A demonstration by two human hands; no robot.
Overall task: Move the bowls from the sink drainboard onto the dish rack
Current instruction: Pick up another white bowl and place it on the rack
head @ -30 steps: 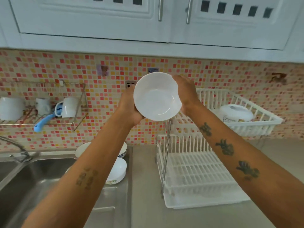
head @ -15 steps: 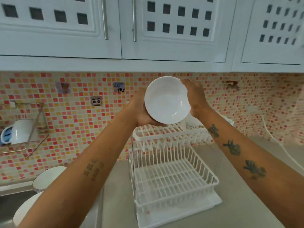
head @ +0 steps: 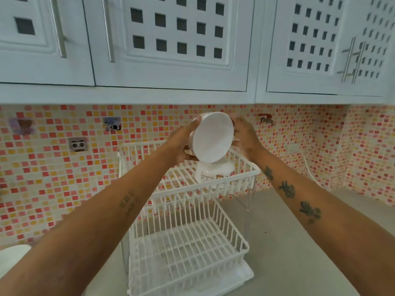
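Since a second ago you have carried the white bowl (head: 211, 136) rightward, away from the sink.
Head view: your left hand (head: 181, 144) and right hand (head: 245, 137) grip the bowl, fingers curled round its rim, tilted above the dish rack (head: 243, 246), just over an upturned bowl (head: 213, 173) on its upper tier.

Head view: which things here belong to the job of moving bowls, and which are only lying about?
Belongs to the job:
held bowl
left hand
right hand
dish rack
upturned bowl on the top tier

Only lying about:
wall cupboards
wall stickers
countertop
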